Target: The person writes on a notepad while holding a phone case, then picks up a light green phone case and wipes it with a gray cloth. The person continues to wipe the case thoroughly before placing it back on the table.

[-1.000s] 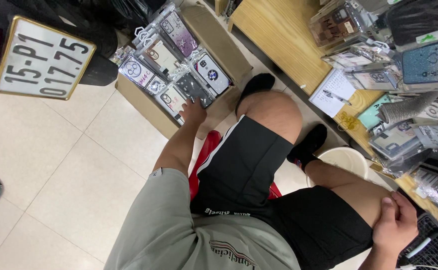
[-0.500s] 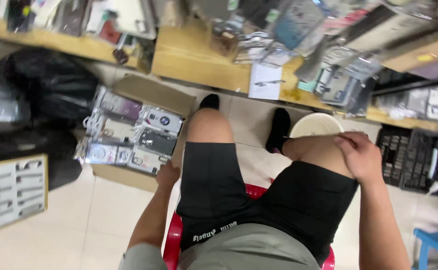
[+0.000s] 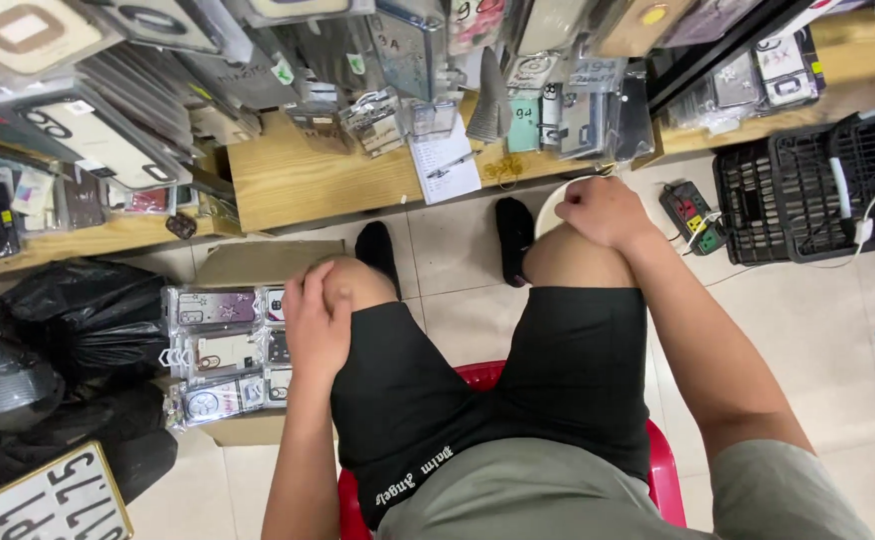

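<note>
Sitting on a red plastic stool [image 3: 658, 470], the person rests each hand on a knee. The left hand [image 3: 316, 322] lies flat, fingers loosely spread over the left knee, holding nothing. The right hand [image 3: 598, 210] is curled into a loose fist on the right knee, also holding nothing. Just beside the left hand sits a cardboard box [image 3: 258, 265] packed with bagged phone cases [image 3: 220, 350], upright in 3 rows. Judging from how close the knee is, a careless leg swing could knock the box and spill the cases. The power strip [image 3: 693, 215] near the right foot could likewise be kicked.
</note>
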